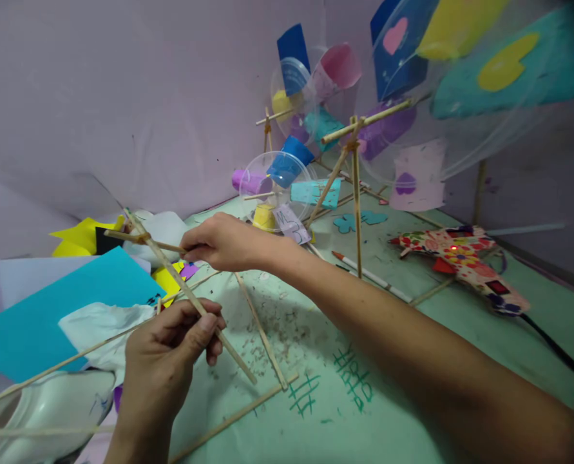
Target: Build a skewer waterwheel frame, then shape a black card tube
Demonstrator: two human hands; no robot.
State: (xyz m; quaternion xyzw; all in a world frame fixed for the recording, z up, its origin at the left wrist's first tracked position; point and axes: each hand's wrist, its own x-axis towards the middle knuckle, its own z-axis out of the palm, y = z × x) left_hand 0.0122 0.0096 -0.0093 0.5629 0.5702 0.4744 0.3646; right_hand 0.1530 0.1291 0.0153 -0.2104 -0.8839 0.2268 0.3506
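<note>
My left hand (pixel 163 361) pinches a long wooden stick (pixel 178 280) between thumb and fingers; it slants from upper left to lower right. Closed on the end of a shorter crossing stick (pixel 122 236), my right hand (pixel 223 241) is stretched out in front. The two sticks meet at a brownish joint (pixel 143 238), off the table. Beneath them, several thin sticks lie at angles on the table, one of them a pale stick (pixel 262 335). A thin stringy strand trails from the upper end of the held stick.
A glue gun (pixel 465 258) with flowery covering and a red light lies at right, its cord (pixel 557 354) running off. Pinwheel-like models of clear plastic and coloured paper stand behind, one on a stick frame (pixel 357 206). Blue paper (pixel 88 303) and a white container (pixel 64 412) are at left.
</note>
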